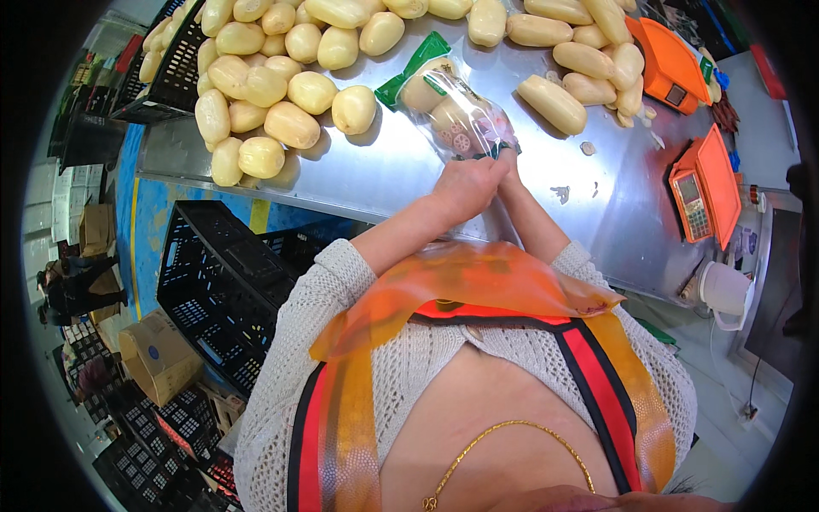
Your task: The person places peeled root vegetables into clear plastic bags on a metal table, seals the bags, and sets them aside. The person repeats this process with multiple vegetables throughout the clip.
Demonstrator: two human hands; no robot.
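A clear printed plastic bag point(473, 118) with a green end strip lies on the steel table, with several peeled lotus root pieces inside. My left hand point(466, 187) and my right hand point(508, 168) meet at the bag's near end, both closed on its gathered edge; my fingertips are partly hidden. A pile of peeled lotus root point(291, 125) spreads beyond the bag on the left. More lotus root pieces point(551, 105) lie on the right side of the table, one long piece nearest the bag.
Two orange weighing scales point(691, 208) stand at the right. A white plastic jug point(724, 288) is beyond the table's right edge. Black plastic crates point(221, 281) and a cardboard box point(160, 355) stand at the lower left. A person point(77, 285) is far off at the left.
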